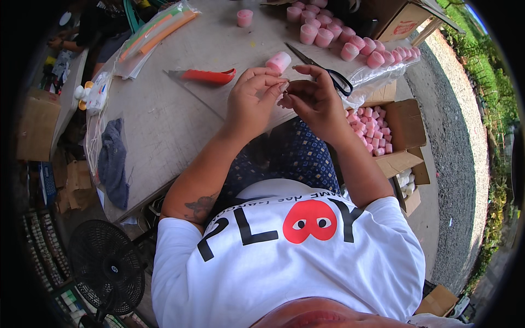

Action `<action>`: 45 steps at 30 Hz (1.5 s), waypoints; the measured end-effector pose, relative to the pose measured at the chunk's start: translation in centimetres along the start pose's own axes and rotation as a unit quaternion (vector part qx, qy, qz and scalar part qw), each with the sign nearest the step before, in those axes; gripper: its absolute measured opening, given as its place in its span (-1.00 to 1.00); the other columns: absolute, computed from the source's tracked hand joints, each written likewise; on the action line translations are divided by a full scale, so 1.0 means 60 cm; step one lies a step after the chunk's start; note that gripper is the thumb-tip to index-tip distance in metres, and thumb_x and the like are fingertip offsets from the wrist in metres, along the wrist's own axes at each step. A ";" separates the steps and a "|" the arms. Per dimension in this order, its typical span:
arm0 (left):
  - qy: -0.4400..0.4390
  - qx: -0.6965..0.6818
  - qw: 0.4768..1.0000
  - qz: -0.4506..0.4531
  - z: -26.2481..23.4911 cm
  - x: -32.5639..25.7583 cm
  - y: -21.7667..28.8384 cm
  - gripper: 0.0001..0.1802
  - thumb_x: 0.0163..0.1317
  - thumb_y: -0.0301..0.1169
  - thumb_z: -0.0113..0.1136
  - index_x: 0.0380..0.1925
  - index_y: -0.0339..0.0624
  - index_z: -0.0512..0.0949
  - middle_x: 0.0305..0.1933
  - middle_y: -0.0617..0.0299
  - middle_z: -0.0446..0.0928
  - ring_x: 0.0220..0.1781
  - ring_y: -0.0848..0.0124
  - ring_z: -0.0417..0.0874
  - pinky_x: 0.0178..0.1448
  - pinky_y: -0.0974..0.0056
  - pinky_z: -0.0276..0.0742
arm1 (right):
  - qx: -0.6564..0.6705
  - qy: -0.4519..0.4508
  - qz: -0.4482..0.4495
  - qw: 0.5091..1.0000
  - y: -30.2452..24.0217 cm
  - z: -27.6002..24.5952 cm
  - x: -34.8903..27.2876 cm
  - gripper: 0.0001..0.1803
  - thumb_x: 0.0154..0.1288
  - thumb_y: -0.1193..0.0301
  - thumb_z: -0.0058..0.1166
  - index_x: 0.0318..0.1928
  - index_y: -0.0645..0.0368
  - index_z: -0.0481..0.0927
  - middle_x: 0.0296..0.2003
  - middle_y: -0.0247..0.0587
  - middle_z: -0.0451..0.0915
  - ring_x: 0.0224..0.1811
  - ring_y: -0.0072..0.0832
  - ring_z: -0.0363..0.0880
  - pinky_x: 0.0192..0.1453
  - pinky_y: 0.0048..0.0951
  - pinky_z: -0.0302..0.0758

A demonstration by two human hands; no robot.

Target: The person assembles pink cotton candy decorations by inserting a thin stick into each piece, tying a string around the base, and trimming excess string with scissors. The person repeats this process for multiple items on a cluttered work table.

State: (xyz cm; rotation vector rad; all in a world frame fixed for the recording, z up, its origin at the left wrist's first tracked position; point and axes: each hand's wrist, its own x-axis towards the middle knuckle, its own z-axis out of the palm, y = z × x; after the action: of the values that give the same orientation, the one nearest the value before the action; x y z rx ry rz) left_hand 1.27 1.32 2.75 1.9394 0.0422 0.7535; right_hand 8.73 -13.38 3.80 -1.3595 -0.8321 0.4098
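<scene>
My left hand [252, 99] and my right hand [315, 101] meet above the table's near edge. Thumb and fingers of each are pinched together, around something too small to make out. Just beyond the fingertips a pink and white cup-shaped piece [279, 62] lies tilted on its side. Black-handled scissors [320, 68] rest close to my right hand, blades pointing away. To the left of my left hand is a red-handled cutter [208, 75], its blade toward the left.
Rows of pink cups [324, 37] stand at the far right; a single pink cup [244, 18] stands apart. A carton [407, 124] beside the table holds many pink pieces. A dark cloth [114, 164] lies at the left edge, above a black fan [109, 268]. Plastic-wrapped strips [158, 38] lie far left.
</scene>
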 end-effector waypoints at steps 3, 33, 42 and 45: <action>0.033 -0.189 0.976 -0.106 0.003 0.001 -0.006 -0.83 0.27 -0.40 0.23 -0.22 -0.26 0.58 -0.19 0.28 0.56 -0.19 0.53 0.56 -0.02 0.43 0.46 | -0.077 0.012 -0.082 0.994 0.011 0.003 0.003 -0.49 0.22 0.62 0.17 0.16 0.23 0.32 -0.13 -0.15 0.57 -0.34 -0.58 0.58 -0.20 -0.53 0.55; -0.005 0.009 1.000 0.008 -0.047 0.010 0.000 -0.92 0.20 -0.44 0.24 -0.31 -0.15 0.65 -0.02 0.12 0.46 0.07 0.23 0.49 0.12 0.19 0.42 | -0.240 -0.004 -0.217 0.946 0.011 -0.010 0.045 -0.84 0.10 0.57 0.26 -0.27 0.15 0.64 -0.26 -0.22 0.57 -0.16 -0.28 0.53 -0.07 -0.37 0.46; 0.022 0.288 0.927 0.238 -0.046 0.021 -0.014 -0.78 0.13 -0.37 0.31 -0.26 -0.14 0.51 0.05 0.12 0.41 0.18 0.09 0.37 0.23 0.09 0.28 | -0.107 0.009 -0.132 0.985 0.023 -0.004 0.044 -0.88 0.21 0.49 0.25 -0.25 0.24 0.64 -0.24 -0.24 0.58 -0.12 -0.44 0.52 -0.02 -0.46 0.43; -0.052 0.074 0.986 0.139 -0.050 0.025 -0.016 -0.69 0.09 -0.35 0.35 -0.19 -0.20 0.52 0.13 0.10 0.40 0.24 0.03 0.36 0.28 0.05 0.28 | -0.028 0.034 -0.079 0.996 0.032 -0.008 0.039 -0.87 0.23 0.46 0.24 -0.24 0.23 0.66 -0.21 -0.27 0.58 -0.10 -0.48 0.51 0.01 -0.47 0.42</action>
State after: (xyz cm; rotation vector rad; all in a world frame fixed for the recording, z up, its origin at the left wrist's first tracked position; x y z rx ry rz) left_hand 1.19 4.72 3.54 2.1512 -0.2483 0.8502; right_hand 11.02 -11.69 2.65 -1.3402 -0.8927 0.2165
